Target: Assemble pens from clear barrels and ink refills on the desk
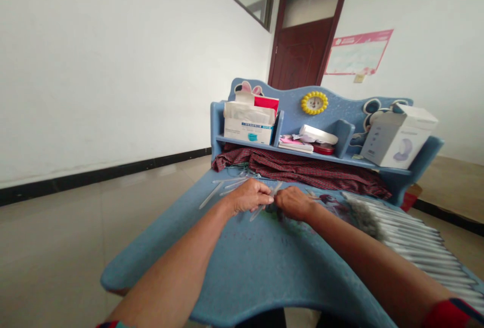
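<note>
My left hand (247, 197) is closed, with thumb and fingers pinched on a thin clear plastic strip (257, 213) that slants across the blue desk. Right beside it my right hand (294, 203) is curled closed, its fingertips turned down and hidden. Both hands meet near the same strip. Something dark and fuzzy shows under the right hand, too blurred to name. More clear strips (210, 197) lie loose on the desk left of my left hand. To the right, many slim whitish sticks (419, 247) lie side by side, with a grey fluffy tuft (363, 219) at their near end.
The blue desk (242, 272) has a raised shelf behind my hands. On it stand a mask box (247, 128), some papers (295, 145), a red tin (323, 149) and a white carton (401, 136). Dark red checked cloth (302, 169) is bunched beneath the shelf.
</note>
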Action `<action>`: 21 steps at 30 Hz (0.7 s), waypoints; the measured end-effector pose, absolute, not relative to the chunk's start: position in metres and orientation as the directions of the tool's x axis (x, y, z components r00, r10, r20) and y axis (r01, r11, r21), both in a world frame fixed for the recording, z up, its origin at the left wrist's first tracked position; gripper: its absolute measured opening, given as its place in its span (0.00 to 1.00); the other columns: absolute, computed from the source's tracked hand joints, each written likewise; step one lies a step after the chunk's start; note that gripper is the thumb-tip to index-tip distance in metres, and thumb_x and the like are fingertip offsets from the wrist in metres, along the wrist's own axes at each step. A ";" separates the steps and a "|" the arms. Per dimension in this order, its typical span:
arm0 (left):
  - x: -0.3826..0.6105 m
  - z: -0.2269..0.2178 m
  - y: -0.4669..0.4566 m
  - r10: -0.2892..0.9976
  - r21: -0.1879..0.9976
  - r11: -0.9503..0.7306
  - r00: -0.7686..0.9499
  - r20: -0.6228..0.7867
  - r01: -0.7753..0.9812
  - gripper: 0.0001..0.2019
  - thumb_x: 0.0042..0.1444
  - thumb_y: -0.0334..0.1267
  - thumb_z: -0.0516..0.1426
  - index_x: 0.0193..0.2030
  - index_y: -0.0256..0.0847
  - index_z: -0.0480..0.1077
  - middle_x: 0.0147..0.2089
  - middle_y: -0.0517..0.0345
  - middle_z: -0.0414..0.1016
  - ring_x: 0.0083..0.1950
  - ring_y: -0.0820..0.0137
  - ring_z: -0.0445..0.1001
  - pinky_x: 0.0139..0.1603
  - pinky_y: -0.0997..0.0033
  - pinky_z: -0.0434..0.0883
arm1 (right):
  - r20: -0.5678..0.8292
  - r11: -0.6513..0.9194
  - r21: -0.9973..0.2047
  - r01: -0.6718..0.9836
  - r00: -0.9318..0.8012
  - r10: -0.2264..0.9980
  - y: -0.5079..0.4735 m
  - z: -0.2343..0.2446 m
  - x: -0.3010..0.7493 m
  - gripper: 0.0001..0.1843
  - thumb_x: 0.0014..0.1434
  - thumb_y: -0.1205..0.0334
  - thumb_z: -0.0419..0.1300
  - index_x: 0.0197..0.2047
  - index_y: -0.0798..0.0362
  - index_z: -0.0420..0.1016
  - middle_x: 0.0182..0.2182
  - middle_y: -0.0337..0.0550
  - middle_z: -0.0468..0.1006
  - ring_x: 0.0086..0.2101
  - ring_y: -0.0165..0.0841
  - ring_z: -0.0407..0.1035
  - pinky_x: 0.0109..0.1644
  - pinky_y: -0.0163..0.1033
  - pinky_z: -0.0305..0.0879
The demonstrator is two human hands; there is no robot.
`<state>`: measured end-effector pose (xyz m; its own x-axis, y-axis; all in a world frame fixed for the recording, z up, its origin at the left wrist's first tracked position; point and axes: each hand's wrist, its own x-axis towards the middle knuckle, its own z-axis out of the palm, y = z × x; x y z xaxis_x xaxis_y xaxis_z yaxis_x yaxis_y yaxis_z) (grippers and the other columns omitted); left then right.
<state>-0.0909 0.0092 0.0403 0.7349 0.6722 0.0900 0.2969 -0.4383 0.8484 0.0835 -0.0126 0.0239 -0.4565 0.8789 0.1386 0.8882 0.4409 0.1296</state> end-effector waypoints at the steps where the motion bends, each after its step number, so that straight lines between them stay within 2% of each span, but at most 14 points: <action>1: -0.091 0.040 0.009 0.668 0.845 -0.445 0.738 0.093 0.296 0.11 0.48 0.40 0.54 0.24 0.33 0.67 0.18 0.64 0.63 0.16 0.81 0.56 0.16 0.81 0.52 | 0.169 0.430 0.101 0.897 -0.441 0.881 -0.013 0.024 0.086 0.11 0.48 0.72 0.52 0.31 0.58 0.75 0.31 0.52 0.78 0.34 0.39 0.72 0.38 0.38 0.62; 3: -0.091 0.041 0.009 0.661 0.840 -0.458 0.743 0.102 0.292 0.11 0.48 0.41 0.53 0.24 0.33 0.67 0.19 0.64 0.63 0.16 0.81 0.56 0.16 0.80 0.53 | 0.236 0.392 0.039 0.919 -0.390 0.890 -0.015 0.026 0.095 0.12 0.50 0.71 0.50 0.34 0.58 0.74 0.31 0.51 0.78 0.32 0.36 0.72 0.35 0.37 0.63; 4: -0.091 0.041 0.008 0.656 0.837 -0.463 0.748 0.102 0.291 0.11 0.48 0.41 0.53 0.25 0.33 0.68 0.19 0.64 0.63 0.16 0.81 0.56 0.16 0.80 0.53 | 0.280 0.364 -0.069 0.929 -0.333 0.901 -0.017 0.026 0.101 0.12 0.51 0.70 0.49 0.35 0.58 0.73 0.29 0.49 0.78 0.30 0.35 0.72 0.33 0.36 0.63; 5: -0.091 0.041 0.008 0.648 0.835 -0.466 0.755 0.098 0.292 0.12 0.49 0.41 0.53 0.25 0.33 0.68 0.19 0.64 0.63 0.16 0.81 0.55 0.16 0.80 0.53 | 0.319 0.339 -0.247 0.908 -0.255 0.913 -0.020 0.027 0.106 0.12 0.52 0.69 0.48 0.35 0.58 0.72 0.28 0.48 0.77 0.27 0.33 0.71 0.31 0.35 0.64; 6: -0.090 0.042 0.007 0.639 0.834 -0.468 0.764 0.091 0.293 0.12 0.49 0.41 0.53 0.24 0.33 0.68 0.19 0.64 0.63 0.16 0.81 0.56 0.16 0.80 0.53 | 0.339 0.318 -0.474 0.821 -0.164 0.926 -0.024 0.028 0.112 0.11 0.51 0.67 0.49 0.35 0.58 0.71 0.27 0.46 0.77 0.23 0.31 0.70 0.28 0.35 0.64; 7: -0.089 0.042 0.006 0.631 0.833 -0.468 0.772 0.080 0.296 0.12 0.49 0.42 0.53 0.24 0.34 0.68 0.19 0.64 0.63 0.16 0.81 0.56 0.16 0.80 0.53 | 0.333 0.302 -0.700 0.647 -0.077 0.940 -0.029 0.028 0.118 0.10 0.51 0.65 0.51 0.35 0.57 0.70 0.26 0.44 0.77 0.20 0.30 0.69 0.27 0.35 0.64; 8: -0.088 0.043 0.004 0.623 0.832 -0.466 0.780 0.067 0.301 0.12 0.48 0.42 0.54 0.24 0.34 0.68 0.19 0.64 0.63 0.16 0.81 0.56 0.16 0.80 0.53 | 0.309 0.286 -0.863 0.417 -0.014 0.951 -0.034 0.028 0.123 0.09 0.49 0.64 0.54 0.34 0.57 0.70 0.25 0.43 0.77 0.19 0.29 0.68 0.26 0.36 0.64; 9: -0.087 0.043 0.003 0.616 0.832 -0.463 0.785 0.055 0.305 0.12 0.48 0.41 0.54 0.24 0.34 0.68 0.19 0.64 0.63 0.16 0.81 0.56 0.16 0.81 0.54 | 0.279 0.271 -0.944 0.191 0.015 0.960 -0.039 0.028 0.127 0.08 0.47 0.63 0.57 0.33 0.56 0.70 0.25 0.42 0.77 0.18 0.29 0.68 0.25 0.36 0.64; 11: -0.083 0.044 -0.001 0.604 0.832 -0.457 0.797 0.029 0.316 0.11 0.49 0.41 0.54 0.25 0.34 0.68 0.18 0.65 0.62 0.16 0.81 0.56 0.16 0.81 0.54 | 0.253 0.252 -0.964 -0.084 0.000 0.968 -0.047 0.026 0.132 0.08 0.45 0.63 0.61 0.31 0.56 0.71 0.24 0.41 0.77 0.17 0.28 0.67 0.25 0.35 0.64; 13: -0.080 0.045 -0.005 0.584 0.834 -0.447 0.811 -0.002 0.324 0.11 0.49 0.41 0.54 0.25 0.34 0.68 0.17 0.66 0.60 0.16 0.81 0.55 0.16 0.81 0.54 | 0.239 0.228 -0.952 -0.202 -0.027 0.971 -0.052 0.024 0.134 0.08 0.44 0.64 0.63 0.30 0.56 0.72 0.24 0.41 0.77 0.18 0.27 0.67 0.25 0.34 0.62; 21: -0.068 0.045 -0.012 0.546 0.834 -0.413 0.832 -0.096 0.367 0.12 0.49 0.43 0.55 0.29 0.34 0.69 0.17 0.66 0.60 0.16 0.81 0.56 0.15 0.81 0.53 | 0.211 0.172 -0.945 -0.280 -0.117 0.970 -0.057 0.016 0.135 0.10 0.44 0.63 0.65 0.31 0.57 0.74 0.24 0.42 0.78 0.18 0.28 0.68 0.24 0.33 0.63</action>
<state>-0.0682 -0.0122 0.0446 0.8323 0.5460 -0.0956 0.3666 -0.4128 0.8338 0.1346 -0.0567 0.0159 -0.1170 0.9705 0.2110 -0.2801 0.1716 -0.9445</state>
